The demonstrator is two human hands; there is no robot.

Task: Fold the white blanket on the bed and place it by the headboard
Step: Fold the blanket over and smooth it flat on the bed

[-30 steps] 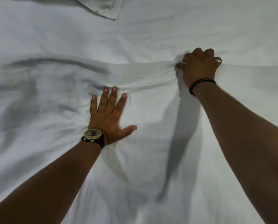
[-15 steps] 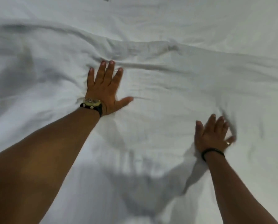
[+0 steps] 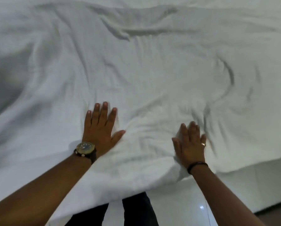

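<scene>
Head view shows the left hand (image 3: 100, 129) lying flat on the white blanket (image 3: 144, 82), palm down, fingers spread and straight, grasping nothing; the right hand (image 3: 189, 144) is likewise flat and released, palm on the cloth near the overhanging edge, its outline blurred, so whether it is sliding or at rest cannot be told. A wristwatch (image 3: 85, 148) sits on the left wrist; a thin dark band (image 3: 197, 165) circles the right, and a ring (image 3: 203, 144) shows on one finger.

The step in hand looks like smoothing the layer before the next fold; to do it well, I would press with whole palms and sweep outward from the middle toward the edges, so ridges are pushed off rather than trapped, and I would square the near hem with the bed's side before lifting any corner.

The blanket covers nearly the whole bed (image 3: 250, 185), its near edge draped over the side and resting against the person's dark trousers (image 3: 136, 207); the cloth looks soft, matte and fairly thick, rumpled into shallow rolling creases, with a long raised ridge toward the far side and a curved pucker to the right; it should hold a crease loosely and slip little. Glossy pale floor (image 3: 185, 209) shows below; no headboard is in sight.
</scene>
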